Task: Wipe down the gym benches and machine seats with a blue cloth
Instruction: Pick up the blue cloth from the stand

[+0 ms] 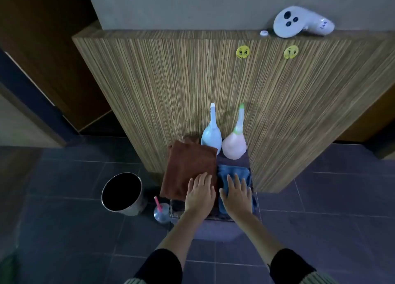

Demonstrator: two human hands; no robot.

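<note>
Left hand: my left hand (199, 193) lies flat with fingers spread on the brown cloth (189, 169), gripping nothing.
Right hand: my right hand (236, 195) rests palm-down, unclenched, on the blue cloth (234, 172).
Blue cloth: folded on the small stand (215, 216), just beside the brown cloth, in front of the wood-grain panel (192, 81).
Bottles: a blue spray bottle (211, 135) and a pink spray bottle (234, 145) stand behind the cloths.
Writing: the two yellow smiley stickers (243, 52) carry faces only; the marking on the white controller (299, 23) is too blurred to read.
Floor: a metal bin (123, 193) stands left of the stand.

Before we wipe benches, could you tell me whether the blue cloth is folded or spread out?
Folded: the blue cloth lies as a compact pad under the right hand.
</note>
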